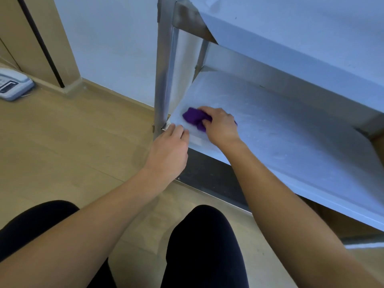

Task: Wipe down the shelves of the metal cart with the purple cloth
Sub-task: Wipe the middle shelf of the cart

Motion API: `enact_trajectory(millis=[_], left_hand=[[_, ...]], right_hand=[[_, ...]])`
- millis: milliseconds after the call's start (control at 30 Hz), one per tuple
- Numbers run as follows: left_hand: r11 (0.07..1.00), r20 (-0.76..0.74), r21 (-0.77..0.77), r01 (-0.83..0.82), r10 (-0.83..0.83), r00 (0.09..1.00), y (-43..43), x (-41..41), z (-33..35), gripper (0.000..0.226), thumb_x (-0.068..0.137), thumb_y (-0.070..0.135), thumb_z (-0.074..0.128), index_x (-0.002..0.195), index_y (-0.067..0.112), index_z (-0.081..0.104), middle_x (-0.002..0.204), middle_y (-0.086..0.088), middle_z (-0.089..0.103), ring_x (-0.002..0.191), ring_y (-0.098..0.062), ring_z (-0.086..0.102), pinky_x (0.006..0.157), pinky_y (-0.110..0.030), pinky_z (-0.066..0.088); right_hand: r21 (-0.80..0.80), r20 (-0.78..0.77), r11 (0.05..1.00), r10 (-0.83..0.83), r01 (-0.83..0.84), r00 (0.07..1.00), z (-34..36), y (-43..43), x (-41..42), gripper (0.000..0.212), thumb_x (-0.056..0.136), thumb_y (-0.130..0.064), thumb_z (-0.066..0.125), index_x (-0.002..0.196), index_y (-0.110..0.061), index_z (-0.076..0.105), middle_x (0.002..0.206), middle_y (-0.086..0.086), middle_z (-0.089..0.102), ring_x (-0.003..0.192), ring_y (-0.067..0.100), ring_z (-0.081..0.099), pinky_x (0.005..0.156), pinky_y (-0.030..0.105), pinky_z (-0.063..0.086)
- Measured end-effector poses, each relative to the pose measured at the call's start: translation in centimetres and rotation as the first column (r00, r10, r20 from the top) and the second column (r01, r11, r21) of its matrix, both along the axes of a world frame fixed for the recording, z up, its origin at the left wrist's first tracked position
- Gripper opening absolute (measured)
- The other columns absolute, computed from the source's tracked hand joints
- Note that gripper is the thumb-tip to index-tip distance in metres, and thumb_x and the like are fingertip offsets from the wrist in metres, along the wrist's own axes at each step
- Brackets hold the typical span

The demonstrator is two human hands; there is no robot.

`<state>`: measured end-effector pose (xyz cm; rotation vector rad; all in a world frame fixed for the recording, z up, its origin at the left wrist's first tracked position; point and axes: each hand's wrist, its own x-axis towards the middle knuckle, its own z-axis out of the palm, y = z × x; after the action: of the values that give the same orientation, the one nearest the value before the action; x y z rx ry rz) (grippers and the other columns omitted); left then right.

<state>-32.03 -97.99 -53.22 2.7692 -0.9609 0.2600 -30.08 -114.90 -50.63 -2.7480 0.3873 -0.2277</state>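
One purple cloth (pixel 194 118), bunched, sits on the lower shelf (pixel 291 132) of the metal cart (pixel 291 38), two shelves showing, its long side slanting toward the corner post (pixel 164 69). The right hand (pixel 220 125) clutches it; the left hand (pixel 168 150) rests loose-fingered on the shelf's front edge.

Floor (pixel 72 142): pale wood planks, 6 to 9 o'clock.
Wall (pixel 116 48): plain white, 11 to 12 o'clock.
Skirting (pixel 116 94): beige, at the wall's foot.
Wooden panels (pixel 31 38): 10 o'clock, dark gap between.
Scale (pixel 12 86): white, on the floor, 9 o'clock.
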Motion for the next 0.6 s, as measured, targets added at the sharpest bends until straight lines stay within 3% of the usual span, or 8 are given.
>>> enact_trajectory(millis=[167,300,433,600], left_hand=[[0.998,0.049,0.063,-0.022,0.019,0.999,-0.4,-0.1,-0.1,0.046,0.085,0.018,0.052,0.129,0.005,0.048,0.122,-0.008,0.052,0.127,-0.026,0.044,0.089,-0.034,0.047],[0.988,0.050,0.155,-0.011,0.004,0.999,-0.5,-0.5,0.2,0.048,0.086,0.018,0.047,0.132,0.004,0.043,0.123,-0.008,0.048,0.123,-0.026,0.043,0.090,-0.036,0.048],[0.980,0.075,0.195,0.032,-0.048,0.996,-0.3,0.0,0.8,0.045,0.085,0.017,0.048,0.129,0.006,0.046,0.120,-0.007,0.050,0.115,-0.023,0.046,0.084,-0.034,0.046],[0.978,0.137,0.202,0.050,-0.079,0.987,-0.4,0.8,0.8,0.029,0.085,0.015,0.047,0.112,0.009,0.056,0.111,-0.006,0.053,0.102,-0.023,0.053,0.067,-0.031,0.043]], right_hand=[[-0.010,-0.026,0.999,-0.035,0.035,0.999,0.2,-1.0,2.8,0.041,0.100,-0.018,0.040,0.136,-0.037,0.048,0.127,0.010,0.053,0.116,0.037,0.046,0.095,0.047,0.046],[-0.060,-0.016,0.998,0.018,-0.019,1.000,-0.6,-0.5,-1.2,0.038,0.097,-0.028,0.045,0.134,-0.039,0.046,0.125,0.007,0.052,0.113,0.038,0.046,0.094,0.048,0.044],[-0.151,0.027,0.987,0.065,-0.060,0.998,-0.2,-0.6,-3.0,0.039,0.096,-0.040,0.047,0.135,-0.042,0.043,0.133,-0.002,0.047,0.117,0.035,0.040,0.092,0.048,0.038],[-0.162,0.081,0.959,0.246,-0.231,0.966,0.1,-1.3,-2.3,0.034,0.097,-0.035,0.048,0.130,-0.041,0.047,0.130,-0.004,0.044,0.114,0.033,0.038,0.082,0.043,0.045]])
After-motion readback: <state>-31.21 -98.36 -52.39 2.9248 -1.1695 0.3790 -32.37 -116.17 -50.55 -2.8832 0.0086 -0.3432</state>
